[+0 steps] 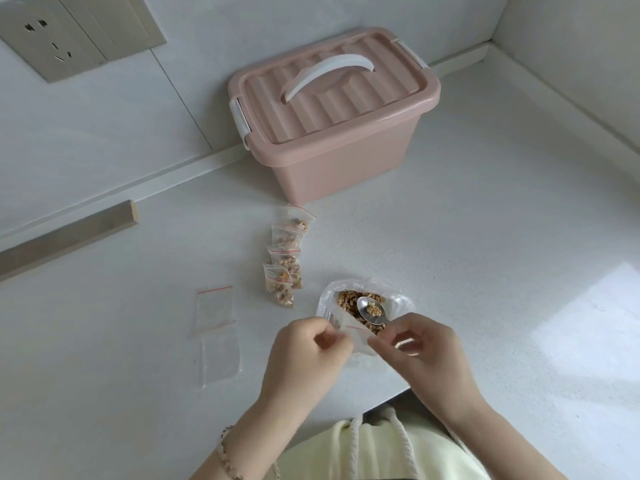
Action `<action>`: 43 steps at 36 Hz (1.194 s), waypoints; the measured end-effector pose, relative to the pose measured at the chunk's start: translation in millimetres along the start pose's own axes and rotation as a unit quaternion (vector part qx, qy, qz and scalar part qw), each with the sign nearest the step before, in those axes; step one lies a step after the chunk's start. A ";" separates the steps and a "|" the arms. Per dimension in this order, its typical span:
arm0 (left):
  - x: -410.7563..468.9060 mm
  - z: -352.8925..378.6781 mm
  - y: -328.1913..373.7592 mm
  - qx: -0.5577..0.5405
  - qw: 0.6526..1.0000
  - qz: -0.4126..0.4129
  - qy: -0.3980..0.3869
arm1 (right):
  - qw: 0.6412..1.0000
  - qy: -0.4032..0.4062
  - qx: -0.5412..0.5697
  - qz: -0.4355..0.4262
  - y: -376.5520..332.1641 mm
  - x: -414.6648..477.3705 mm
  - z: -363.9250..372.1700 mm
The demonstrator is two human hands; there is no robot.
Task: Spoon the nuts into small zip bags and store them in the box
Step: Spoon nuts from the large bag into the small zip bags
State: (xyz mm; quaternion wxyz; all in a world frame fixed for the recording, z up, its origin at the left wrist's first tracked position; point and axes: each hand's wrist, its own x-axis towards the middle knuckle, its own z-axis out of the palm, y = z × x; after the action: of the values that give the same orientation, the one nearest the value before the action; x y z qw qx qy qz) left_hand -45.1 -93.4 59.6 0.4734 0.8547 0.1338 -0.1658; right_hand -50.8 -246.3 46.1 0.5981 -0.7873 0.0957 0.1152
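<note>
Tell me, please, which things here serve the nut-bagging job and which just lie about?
Job: pink lidded plastic box; four filled small zip bags; two empty clear zip bags; large clear bag of nuts; metal spoon; small zip bag pinched by left hand and right hand.
Lying about: beige wall socket; wooden strip.

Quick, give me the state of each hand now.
Left hand: closed, pinching the edge of a small zip bag.
Right hand: closed, holding the spoon loaded with nuts.

The left hand and right hand pinch a small zip bag just before a spoon carrying nuts.
</note>
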 end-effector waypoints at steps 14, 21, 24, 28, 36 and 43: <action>8.8 4.1 -16.5 0.057 0.957 0.272 -0.081 | 0.987 0.006 0.093 0.131 -2.3 -1.8 1.9; 16.9 7.9 -21.7 0.082 0.954 0.282 -0.058 | 0.988 -0.040 0.081 0.124 -6.3 -0.7 -0.3; 20.4 8.1 -24.4 0.111 0.942 0.307 -0.072 | 0.990 -0.047 0.055 0.125 -3.8 0.5 -0.5; 25.0 12.7 -27.3 0.180 0.913 0.364 -0.045 | 0.990 -0.049 0.044 0.127 -1.7 -1.5 -1.2; 20.3 18.7 -31.3 0.129 0.930 0.345 -0.018 | 0.994 -0.023 0.008 0.110 1.6 -1.1 -1.5; 12.1 22.9 -32.3 0.091 0.944 0.317 0.011 | 0.997 -0.032 -0.042 0.051 4.9 -1.4 -0.9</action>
State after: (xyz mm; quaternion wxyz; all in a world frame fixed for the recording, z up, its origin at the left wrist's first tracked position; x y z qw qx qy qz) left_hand -50.1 -95.3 18.5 0.4201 0.8942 -0.1546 -0.0091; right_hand -53.4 -248.4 42.3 0.5609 -0.8014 0.1122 0.1745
